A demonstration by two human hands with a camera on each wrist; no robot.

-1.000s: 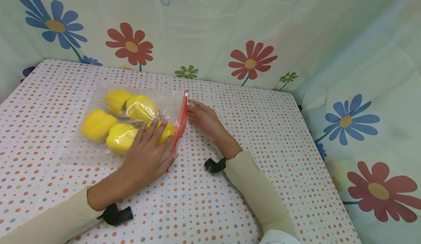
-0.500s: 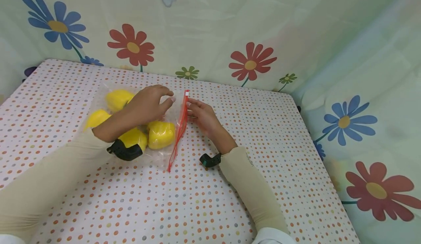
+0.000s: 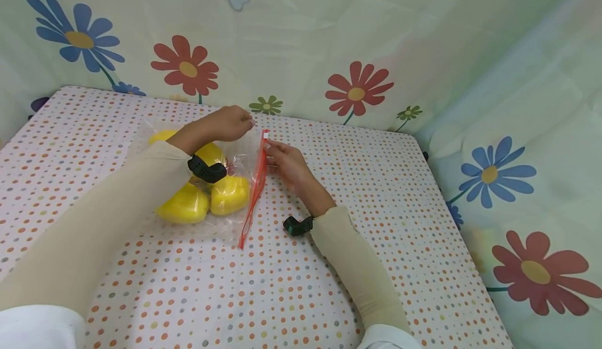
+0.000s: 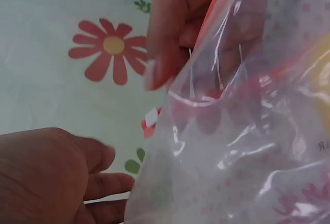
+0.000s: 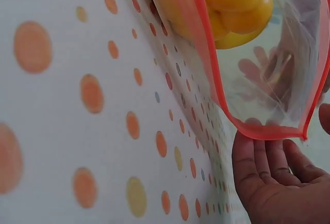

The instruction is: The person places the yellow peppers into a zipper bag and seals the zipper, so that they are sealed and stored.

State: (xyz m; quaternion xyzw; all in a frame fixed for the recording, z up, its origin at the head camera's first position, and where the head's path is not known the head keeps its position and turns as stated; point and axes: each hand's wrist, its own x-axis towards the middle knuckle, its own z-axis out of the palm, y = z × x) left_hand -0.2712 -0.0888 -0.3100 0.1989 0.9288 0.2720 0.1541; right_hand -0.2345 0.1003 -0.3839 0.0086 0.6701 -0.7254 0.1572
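Observation:
A clear zip bag (image 3: 242, 153) with a red zip edge (image 3: 256, 187) lies on the table. It holds several yellow bell peppers (image 3: 230, 195), some hidden under my left arm. My left hand (image 3: 228, 123) hovers by the bag's far edge near the white-tipped zip end; in the left wrist view its fingers reach toward the plastic, thumb apart. My right hand (image 3: 289, 166) is at the red zip edge. In the right wrist view the right hand's fingers (image 5: 247, 157) touch the edge from outside, with the thumb apart. There the bag's mouth gapes, a yellow pepper (image 5: 237, 7) inside.
The table (image 3: 197, 286) has a dotted cloth. A flower-printed curtain (image 3: 282, 35) hangs behind it and along the right side. Each forearm wears a black wrist camera, one on the left wrist (image 3: 207, 170) and one on the right wrist (image 3: 297, 226).
My left hand has lifted off the peppers and moved away from me across the bag to its far edge. The right hand has stayed by the zip edge, shifting only slightly.

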